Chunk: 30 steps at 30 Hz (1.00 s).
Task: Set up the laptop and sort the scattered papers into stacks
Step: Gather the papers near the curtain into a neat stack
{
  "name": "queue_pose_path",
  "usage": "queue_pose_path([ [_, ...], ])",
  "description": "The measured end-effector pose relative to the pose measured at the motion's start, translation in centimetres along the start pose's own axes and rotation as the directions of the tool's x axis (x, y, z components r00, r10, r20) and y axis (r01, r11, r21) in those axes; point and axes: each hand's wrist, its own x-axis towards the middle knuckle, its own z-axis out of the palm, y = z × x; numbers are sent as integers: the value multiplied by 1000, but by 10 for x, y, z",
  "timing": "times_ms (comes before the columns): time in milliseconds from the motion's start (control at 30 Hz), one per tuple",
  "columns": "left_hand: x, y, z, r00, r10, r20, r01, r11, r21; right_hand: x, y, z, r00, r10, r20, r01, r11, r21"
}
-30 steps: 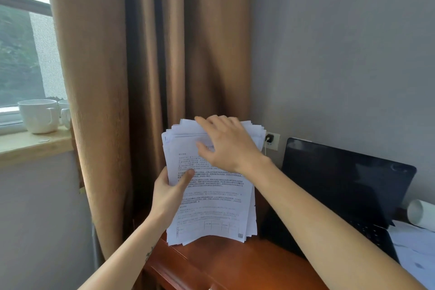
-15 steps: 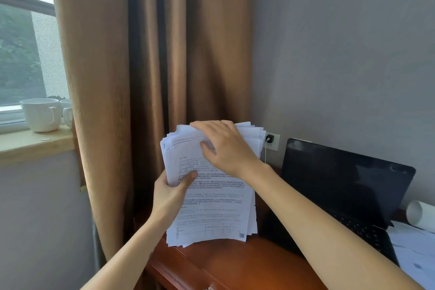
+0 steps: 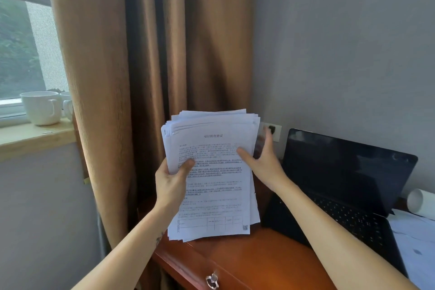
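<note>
A thick stack of printed white papers (image 3: 211, 186) stands upright with its lower edge on the left end of the wooden desk (image 3: 254, 263). My left hand (image 3: 171, 181) grips the stack's left edge, thumb on the front sheet. My right hand (image 3: 263, 160) lies against the stack's right edge with straight, blurred fingers, and its thumb touches the front sheet. The black laptop (image 3: 348, 179) stands open on the desk to the right, its screen dark.
More loose papers (image 3: 416, 240) lie at the desk's far right beside a white roll (image 3: 421, 203). A wall socket (image 3: 274, 130) sits behind the stack. Brown curtains (image 3: 146, 59) hang behind the desk. White mugs (image 3: 41, 107) stand on the window sill.
My right hand has come off the top edge of the stack and moved down to its right side. The title line of the front sheet now shows.
</note>
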Motion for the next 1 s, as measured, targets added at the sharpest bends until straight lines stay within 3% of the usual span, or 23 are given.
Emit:
queue_pose_path([
  [67,4,2,-2,1000,-15,10,15,1000,9,-18,16,6,977,131,170,-157,976,148],
  [133,9,6,-2,999,-33,21,32,999,34,-29,28,13,964,163,211,-207,956,209],
  [300,36,13,4,985,-163,63,157,984,83,-30,35,32,971,230,64,-239,921,307],
  [467,74,12,18,925,-351,149,331,933,140,-19,41,35,943,323,-83,-269,884,383],
  [567,102,3,22,833,-498,241,427,856,293,-16,52,37,901,430,-57,-366,824,432],
  [733,127,-28,31,587,-756,291,570,641,514,-17,81,49,774,632,-29,-550,696,462],
  [867,138,-59,33,471,-829,303,604,553,574,-14,104,52,654,756,-24,-662,587,466],
  [1000,136,-85,15,407,-830,382,583,558,591,-9,121,58,582,811,-65,-697,538,473],
])
